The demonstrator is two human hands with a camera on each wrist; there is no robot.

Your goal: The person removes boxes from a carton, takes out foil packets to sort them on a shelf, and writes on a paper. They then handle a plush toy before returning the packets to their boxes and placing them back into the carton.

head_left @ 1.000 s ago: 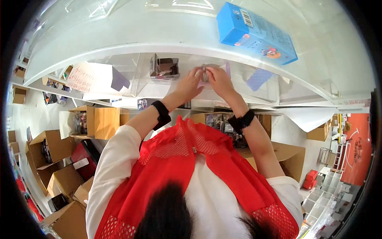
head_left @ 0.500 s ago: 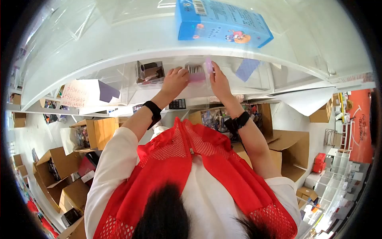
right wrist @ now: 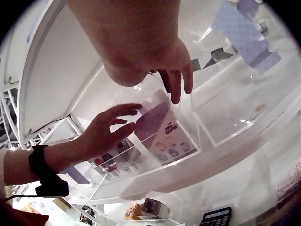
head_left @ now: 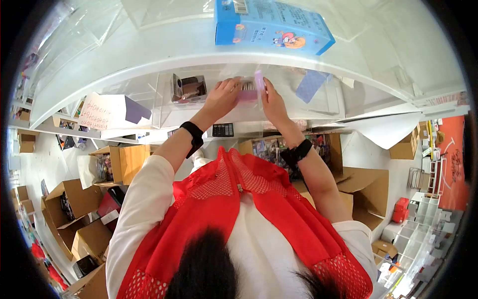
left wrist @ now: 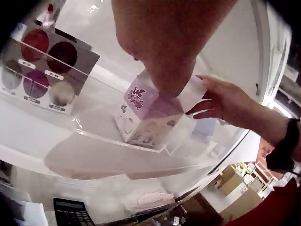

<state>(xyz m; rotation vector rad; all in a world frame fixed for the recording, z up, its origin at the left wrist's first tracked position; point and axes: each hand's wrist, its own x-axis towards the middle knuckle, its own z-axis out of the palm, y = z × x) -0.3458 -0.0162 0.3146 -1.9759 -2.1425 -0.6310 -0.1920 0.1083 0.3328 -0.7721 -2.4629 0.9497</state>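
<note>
Pink-and-white printed box (head_left: 246,95) stands inside a clear acrylic tray (head_left: 301,108), between the person's two hands. Its top is open, with a row of thin pieces showing inside, too small to identify. The left hand (head_left: 222,97) is spread at the box's left side, thumb and forefinger apart; whether the fingertips touch it cannot be told. The right hand (head_left: 273,102) has its fingers fairly straight against the raised lilac flap (head_left: 259,79). Left of the left hand sits a dark window box (head_left: 188,88); a lilac checked card (head_left: 311,87) lies to the right. A black calculator (head_left: 223,130) is in front of the tray, and a blue carton (head_left: 273,27) rests on the upper shelf (head_left: 149,74).
</note>
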